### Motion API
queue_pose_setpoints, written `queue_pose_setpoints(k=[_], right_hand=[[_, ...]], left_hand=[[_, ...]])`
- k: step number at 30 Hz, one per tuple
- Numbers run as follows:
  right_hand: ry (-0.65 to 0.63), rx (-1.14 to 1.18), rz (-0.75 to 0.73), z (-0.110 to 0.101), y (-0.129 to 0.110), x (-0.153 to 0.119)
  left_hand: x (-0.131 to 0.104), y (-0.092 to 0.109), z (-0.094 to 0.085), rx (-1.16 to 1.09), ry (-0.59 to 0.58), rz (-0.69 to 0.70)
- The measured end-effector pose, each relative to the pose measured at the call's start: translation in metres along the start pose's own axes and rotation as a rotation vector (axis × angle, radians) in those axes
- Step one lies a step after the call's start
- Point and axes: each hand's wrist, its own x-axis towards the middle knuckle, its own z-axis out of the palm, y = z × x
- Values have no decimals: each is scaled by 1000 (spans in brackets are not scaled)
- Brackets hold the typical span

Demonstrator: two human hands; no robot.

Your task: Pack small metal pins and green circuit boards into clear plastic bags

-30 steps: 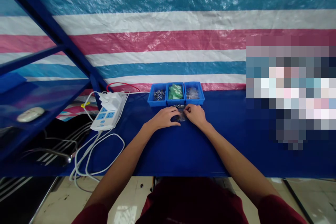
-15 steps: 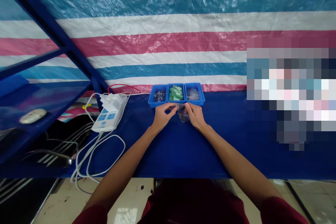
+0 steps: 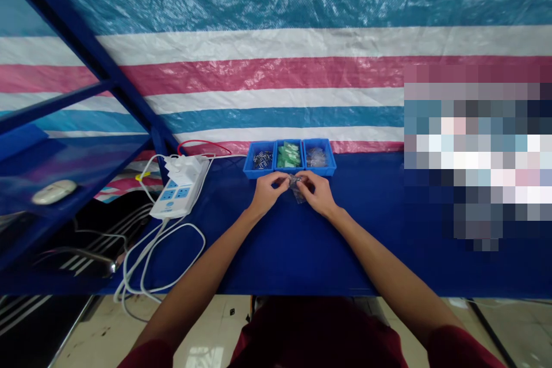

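Between my two hands is a small clear plastic bag (image 3: 298,192), its lower part hanging down. My left hand (image 3: 268,191) pinches at the bag's upper left edge, thumb against forefinger. On the other side my right hand (image 3: 318,192) grips the bag's upper right edge. Whether anything small is also between the fingertips is too small to tell. Just beyond the hands, three blue bins stand side by side: the left bin (image 3: 250,172) with small metal pieces (image 3: 263,159), the middle one with green packets (image 3: 288,155), the right one with clear plastic bags (image 3: 317,157).
A white power strip (image 3: 172,198) with plugs lies on the blue table (image 3: 276,259) at left, its white cables (image 3: 150,264) looping near the front edge. A white mouse (image 3: 54,192) sits on the left shelf. The right side is pixelated. Striped sheeting (image 3: 267,75) hangs behind.
My right hand has moved a little left, bringing its fingertips closer to my left hand. The bag's upper edge is now bunched between them. The view has tilted slightly.
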Motion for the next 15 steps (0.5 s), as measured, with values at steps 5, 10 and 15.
queue_pose_setpoints(k=[5,10,15], right_hand=[[4,4,-42,1,3,-1],[78,-27,-107,3,1,1],[73,-48,-68,1,0,2]], left_hand=[[4,-5,-2,-335,-90,-184],[5,-7,0,-535,-218,-305],[5,-9,-1,-356,-131,-157]])
